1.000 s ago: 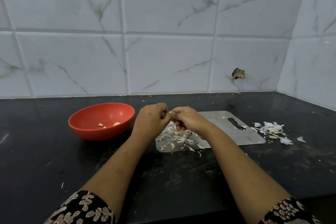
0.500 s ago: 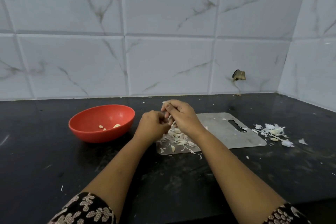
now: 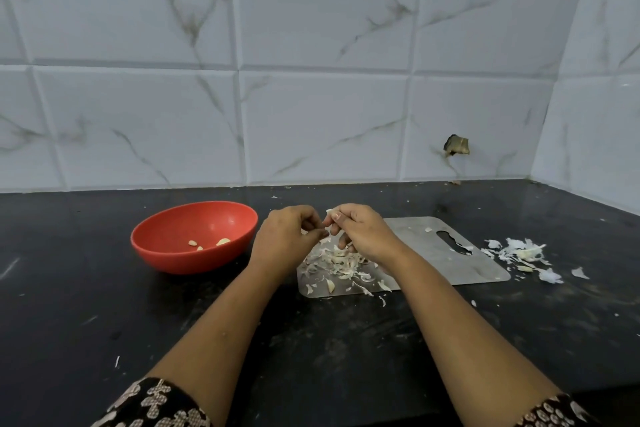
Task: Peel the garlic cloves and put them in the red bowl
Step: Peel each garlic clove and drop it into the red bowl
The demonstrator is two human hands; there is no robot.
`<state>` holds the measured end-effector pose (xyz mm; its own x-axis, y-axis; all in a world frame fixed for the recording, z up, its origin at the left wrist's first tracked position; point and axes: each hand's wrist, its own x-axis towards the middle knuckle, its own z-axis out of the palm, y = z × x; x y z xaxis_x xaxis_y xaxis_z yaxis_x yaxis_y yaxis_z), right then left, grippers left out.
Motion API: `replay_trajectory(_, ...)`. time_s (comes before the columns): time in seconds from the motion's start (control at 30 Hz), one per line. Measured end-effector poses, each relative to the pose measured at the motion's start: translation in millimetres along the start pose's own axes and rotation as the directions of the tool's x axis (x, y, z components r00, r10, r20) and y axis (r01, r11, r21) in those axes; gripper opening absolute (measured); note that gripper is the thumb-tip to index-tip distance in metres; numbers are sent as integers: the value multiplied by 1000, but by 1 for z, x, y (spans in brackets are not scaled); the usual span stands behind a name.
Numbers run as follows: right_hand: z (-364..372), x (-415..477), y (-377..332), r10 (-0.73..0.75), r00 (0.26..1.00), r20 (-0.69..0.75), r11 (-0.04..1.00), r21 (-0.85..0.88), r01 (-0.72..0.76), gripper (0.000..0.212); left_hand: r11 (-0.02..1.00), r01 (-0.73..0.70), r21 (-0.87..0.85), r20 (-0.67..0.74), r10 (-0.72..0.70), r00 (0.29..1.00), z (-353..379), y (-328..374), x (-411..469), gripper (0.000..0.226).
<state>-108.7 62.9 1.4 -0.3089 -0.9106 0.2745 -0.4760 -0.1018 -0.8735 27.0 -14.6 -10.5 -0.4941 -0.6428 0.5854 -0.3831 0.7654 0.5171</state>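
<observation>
A red bowl [image 3: 187,260] sits on the left of the black counter [image 3: 69,305], with three peeled cloves [image 3: 207,243] lying in its bottom. Just right of the bowl, the left hand [image 3: 287,239] is raised above the counter. Its fingers are curled and its fingertips meet those of the right hand [image 3: 363,232]. I cannot tell whether the left hand grips anything. The right hand pinches a garlic clove [image 3: 330,212] between thumb and fingertips, and only a pale tip shows above them. Both hands hover over the left end of a metal cutting board [image 3: 433,253]. A pile of peels [image 3: 339,263] lies on that end of the board, and one loose clove [image 3: 330,285] lies near its front edge. Further right, off the board, a second heap of peels [image 3: 519,250] lies on the counter.
</observation>
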Motion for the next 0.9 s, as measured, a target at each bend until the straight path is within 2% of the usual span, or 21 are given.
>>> replay_trajectory(0.1,-2,0,0,-8,1000,-5,1000,-14,8,27,998,-13,-58,-55,10,998,0,1,1,6)
replay_trajectory(0.17,-2,0,-2,-18,1000,14,999,-32,18,27,999,-44,-29,-36,43,998,-1,1,1,8)
replay_trajectory(0.3,2,-1,-4,-85,994,72,965,-243,100,26,989,-84,124,95,72,993,2,-2,0,29)
replay_trajectory(0.43,5,-2,-4,-143,986,88,919,-358,166,23,982,-92,163,59,83,995,5,-6,3,33)
replay_trajectory(0.5,5,-2,-4,-214,976,50,891,-400,216,25,996,-71,61,27,70,997,6,-3,3,33)
replay_trajectory(0.6,7,-1,-4,-323,946,-17,834,-479,276,23,980,87,-182,39,-81,996,8,4,4,35)
replay_trajectory(0.67,10,-1,-3,-385,922,-33,777,-551,304,23,903,215,-371,102,-191,976,10,6,4,38)
replay_trajectory(0.73,12,-2,-3,-437,899,-34,702,-637,318,22,777,320,-542,168,-274,947,11,8,4,41)
replay_trajectory(0.8,14,-4,-3,-488,872,-24,631,-700,334,23,679,396,-619,233,-323,917,9,11,4,41)
replay_trajectory(0.9,15,-4,-3,-526,850,6,563,-747,354,24,608,448,-656,295,-340,893,7,15,2,41)
